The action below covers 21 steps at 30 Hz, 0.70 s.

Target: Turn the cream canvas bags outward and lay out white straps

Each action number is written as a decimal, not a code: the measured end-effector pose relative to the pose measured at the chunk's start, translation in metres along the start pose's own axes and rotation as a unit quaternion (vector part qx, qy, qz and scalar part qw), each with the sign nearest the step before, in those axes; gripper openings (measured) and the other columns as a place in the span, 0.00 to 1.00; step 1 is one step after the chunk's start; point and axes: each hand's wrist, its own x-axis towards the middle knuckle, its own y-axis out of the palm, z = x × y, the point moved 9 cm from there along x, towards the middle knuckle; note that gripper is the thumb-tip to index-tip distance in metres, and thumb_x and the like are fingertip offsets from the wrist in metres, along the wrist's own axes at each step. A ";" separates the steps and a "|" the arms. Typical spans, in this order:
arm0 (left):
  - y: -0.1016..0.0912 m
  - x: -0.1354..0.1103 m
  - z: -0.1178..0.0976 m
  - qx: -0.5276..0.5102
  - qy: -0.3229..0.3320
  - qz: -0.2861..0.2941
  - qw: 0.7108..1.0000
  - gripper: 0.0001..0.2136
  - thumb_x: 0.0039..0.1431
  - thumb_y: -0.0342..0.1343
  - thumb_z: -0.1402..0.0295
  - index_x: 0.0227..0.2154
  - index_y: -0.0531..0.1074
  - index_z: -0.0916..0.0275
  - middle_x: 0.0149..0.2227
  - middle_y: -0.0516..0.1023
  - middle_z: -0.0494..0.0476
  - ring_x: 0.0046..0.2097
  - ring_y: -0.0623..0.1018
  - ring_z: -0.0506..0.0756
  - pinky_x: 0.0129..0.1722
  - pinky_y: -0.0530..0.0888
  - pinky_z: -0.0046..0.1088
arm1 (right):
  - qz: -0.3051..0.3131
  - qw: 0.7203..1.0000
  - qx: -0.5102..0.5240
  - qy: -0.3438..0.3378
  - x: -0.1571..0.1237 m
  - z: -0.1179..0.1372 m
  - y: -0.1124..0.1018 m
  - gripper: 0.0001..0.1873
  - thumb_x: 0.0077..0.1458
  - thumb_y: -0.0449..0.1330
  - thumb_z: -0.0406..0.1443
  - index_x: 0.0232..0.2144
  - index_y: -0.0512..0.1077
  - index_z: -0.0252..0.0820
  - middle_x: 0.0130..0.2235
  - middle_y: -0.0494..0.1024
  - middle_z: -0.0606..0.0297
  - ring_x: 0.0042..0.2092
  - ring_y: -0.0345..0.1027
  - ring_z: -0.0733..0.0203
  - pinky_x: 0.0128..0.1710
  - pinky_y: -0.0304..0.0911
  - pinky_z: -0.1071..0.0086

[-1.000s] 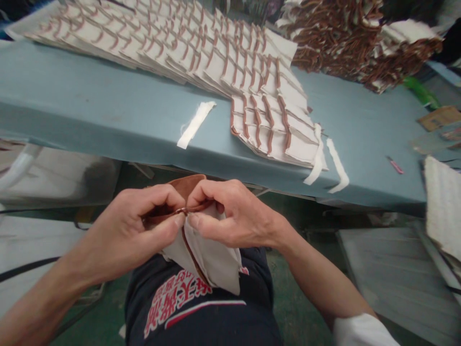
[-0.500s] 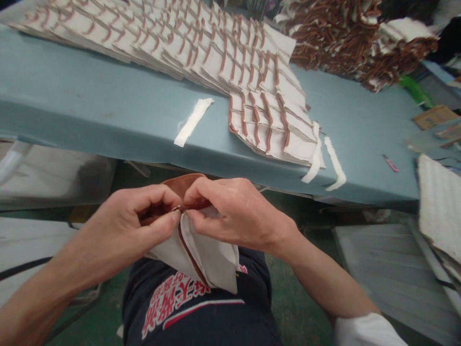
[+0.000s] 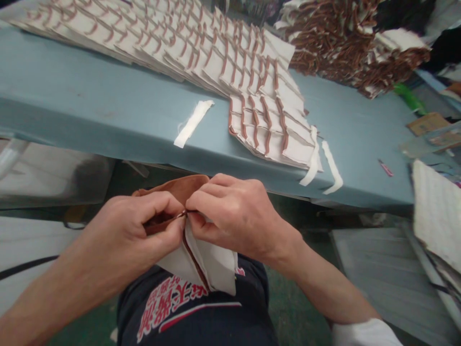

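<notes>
Over my lap, below the table's near edge, both hands pinch one fabric piece [image 3: 205, 262] of white cloth with a brown zipper running down it and a brown suede part at the top. My left hand [image 3: 137, 230] is closed, thumb and forefinger gripping the zipper's upper end from the left. My right hand [image 3: 237, 216] is closed on the same spot from the right. The fingertips of the two hands touch.
A blue-grey table [image 3: 90, 120] bears long overlapping rows of finished white pieces with brown zippers [image 3: 252, 91]. Loose white strips [image 3: 192, 122] lie near its front edge. A tangled heap of brown and white pieces [image 3: 345, 43] sits at the back right. White sheets [image 3: 435, 211] lie at the right.
My hands have stayed pinched on the fabric piece, with the right hand's fingers curling further over it. The view has shifted slightly.
</notes>
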 end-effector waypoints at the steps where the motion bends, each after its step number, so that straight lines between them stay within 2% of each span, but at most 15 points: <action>1: 0.000 -0.001 -0.002 0.000 0.004 -0.008 1.000 0.17 0.53 0.51 0.54 0.17 0.75 0.56 0.16 0.72 0.47 0.18 0.69 0.50 0.18 0.64 0.23 | -0.013 1.000 -0.009 -0.003 0.000 0.002 -0.002 0.14 0.66 0.59 0.28 0.29 0.78 0.45 0.31 0.87 0.70 0.34 0.76 0.61 0.30 0.59 0.65; 6: 0.003 -0.001 -0.001 -0.042 -0.001 -0.015 0.999 0.16 0.53 0.52 0.55 0.16 0.73 0.56 0.15 0.67 0.46 0.18 0.65 0.50 0.16 0.61 0.22 | -0.072 0.997 -0.008 0.010 -0.002 0.006 -0.006 0.15 0.63 0.57 0.25 0.27 0.76 0.45 0.29 0.85 0.71 0.31 0.74 0.63 0.33 0.64 0.68; 9: 0.006 0.000 -0.001 -0.055 -0.005 -0.001 0.998 0.15 0.51 0.52 0.56 0.16 0.72 0.56 0.15 0.68 0.46 0.19 0.65 0.50 0.16 0.61 0.22 | -0.071 0.996 0.031 0.045 -0.007 0.000 0.002 0.13 0.62 0.57 0.28 0.27 0.76 0.44 0.30 0.86 0.70 0.31 0.74 0.64 0.34 0.64 0.69; 14: 0.009 -0.004 0.002 -0.043 0.004 0.020 0.999 0.15 0.54 0.51 0.57 0.17 0.73 0.57 0.16 0.70 0.47 0.19 0.68 0.50 0.17 0.63 0.22 | -0.024 0.985 0.142 0.094 -0.010 -0.011 0.018 0.11 0.60 0.56 0.30 0.31 0.79 0.41 0.29 0.84 0.67 0.28 0.72 0.65 0.31 0.59 0.70; 17: 0.003 -0.008 0.002 -0.021 0.041 -0.011 0.999 0.15 0.60 0.53 0.59 0.20 0.75 0.57 0.17 0.72 0.45 0.20 0.69 0.50 0.20 0.63 0.23 | 0.034 0.973 0.192 0.127 -0.007 -0.018 0.025 0.10 0.61 0.56 0.33 0.35 0.79 0.41 0.31 0.85 0.66 0.30 0.73 0.64 0.33 0.59 0.70; 21: -0.004 -0.011 0.000 -0.007 0.081 -0.054 0.995 0.13 0.63 0.55 0.62 0.26 0.81 0.57 0.21 0.79 0.45 0.22 0.75 0.49 0.24 0.66 0.24 | 0.123 0.941 0.256 0.182 -0.005 -0.027 0.033 0.07 0.62 0.61 0.36 0.39 0.80 0.43 0.39 0.89 0.64 0.38 0.79 0.61 0.39 0.62 0.69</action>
